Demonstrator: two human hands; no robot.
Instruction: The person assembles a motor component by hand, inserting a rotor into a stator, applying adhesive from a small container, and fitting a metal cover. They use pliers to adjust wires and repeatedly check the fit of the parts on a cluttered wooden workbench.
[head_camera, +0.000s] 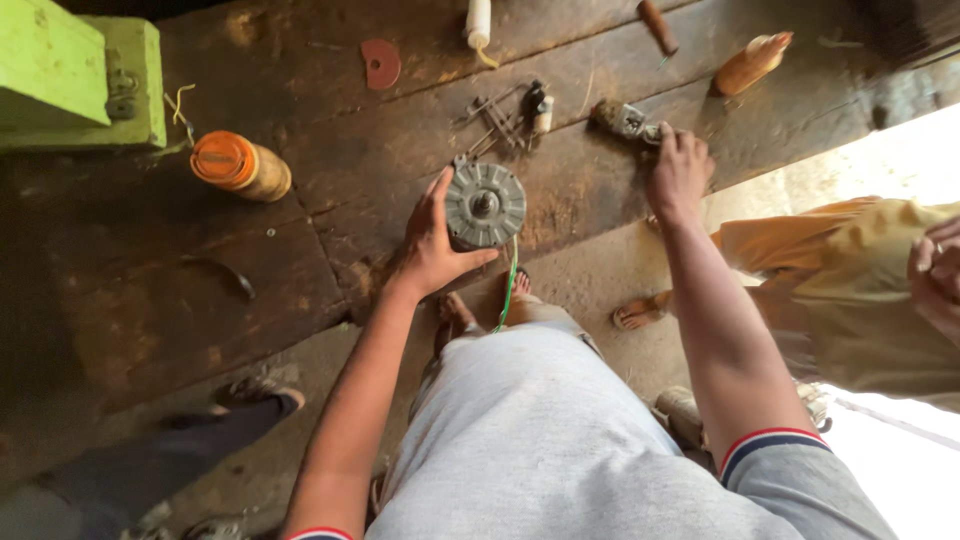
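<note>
My left hand (432, 243) grips the side of a round grey electric motor (487, 204) that stands on end near the front edge of a dark wooden bench (200, 300). A green wire (511, 285) hangs from the motor over the edge. My right hand (678, 175) lies on the bench to the right, its fingers closed on a small dark metal tool (624, 120). Several long bolts and small metal parts (505, 115) lie just behind the motor.
An orange-capped jar (240, 166) lies on its side at the left, a green metal box (75, 75) behind it. A red disc (381, 63), white tube (479, 22) and wooden handles (752, 62) sit at the back. Another person in yellow (870, 290) stands right; someone's leg (150, 460) lower left.
</note>
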